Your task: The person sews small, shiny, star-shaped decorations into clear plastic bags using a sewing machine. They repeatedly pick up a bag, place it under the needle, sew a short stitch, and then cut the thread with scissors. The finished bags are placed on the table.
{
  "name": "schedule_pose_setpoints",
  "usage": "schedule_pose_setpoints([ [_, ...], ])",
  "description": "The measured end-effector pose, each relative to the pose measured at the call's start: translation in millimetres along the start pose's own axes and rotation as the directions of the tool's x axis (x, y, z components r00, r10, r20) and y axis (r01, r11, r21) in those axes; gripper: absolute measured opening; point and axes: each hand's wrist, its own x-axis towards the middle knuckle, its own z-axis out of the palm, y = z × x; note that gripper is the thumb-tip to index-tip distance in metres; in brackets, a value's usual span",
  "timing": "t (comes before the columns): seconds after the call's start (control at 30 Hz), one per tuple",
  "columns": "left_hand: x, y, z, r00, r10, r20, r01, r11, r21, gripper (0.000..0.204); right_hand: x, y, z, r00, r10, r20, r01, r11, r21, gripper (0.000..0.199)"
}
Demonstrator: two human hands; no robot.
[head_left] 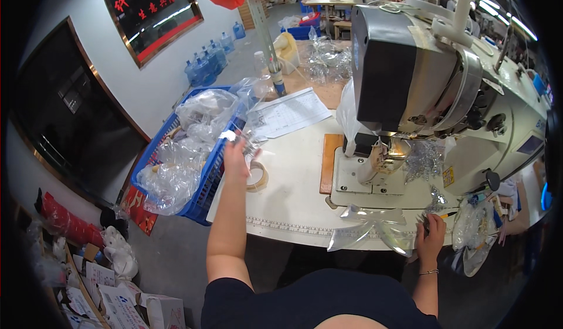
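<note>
My left hand [236, 160] is over the table's left side, beside the blue basket [212, 179]. Motion smears its fingers; shiny clear material [251, 146] shows at them, and I cannot tell if it is held. Just right of that hand lies a roll of tan tape [258, 176]. At the front right edge, my right hand [431, 236] is closed around a small dark thing, mostly hidden. A clear plastic bag [370, 230] lies left of it, over the table edge. Behind stands a sewing machine [384, 71], with silvery bits [424, 160] beside its needle area.
Clear plastic bags [176, 167] fill the basket. A paper sheet [293, 113] lies behind the tape, near a metal post [267, 41]. More bags [472, 235] hang at the table's right end. Cardboard boxes [161, 311] sit on the floor at lower left.
</note>
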Motion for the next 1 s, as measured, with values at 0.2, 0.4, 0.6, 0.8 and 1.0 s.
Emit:
schedule_pose_setpoints([
  [0.2, 38.1, 37.3, 30.3, 0.980, 0.155, 0.122, -0.166, 0.982, 0.085, 0.035, -1.6, 1.0, 3.9, 0.998, 0.059, -0.005, -0.058, 0.996, 0.075, 0.034],
  [0.4, -48.9, 27.8, 67.7, 0.853, -0.035, 0.520, 0.093, 0.992, -0.086, 0.049, 2.9, -4.4, 0.6, 0.997, 0.077, -0.006, -0.075, 0.982, 0.174, 0.033],
  [0.6, -112.0, 9.0, 77.7, 0.798, -0.071, 0.598, 0.144, 0.987, -0.075, 0.055, 24.3, -31.2, -4.3, 1.000, -0.009, -0.021, 0.015, 0.955, 0.295, 0.034],
  [0.8, -130.2, 3.8, 74.8, 0.769, -0.119, 0.628, 0.220, 0.972, -0.086, 0.053, 42.3, -62.6, -1.1, 0.992, -0.125, 0.024, 0.108, 0.926, 0.363, 0.036],
  [1.0, -137.2, -1.3, 72.2, 0.767, -0.142, 0.626, 0.240, 0.968, -0.075, 0.053, 47.5, -81.1, 4.4, 0.981, -0.170, 0.094, 0.119, 0.909, 0.399, 0.036],
])
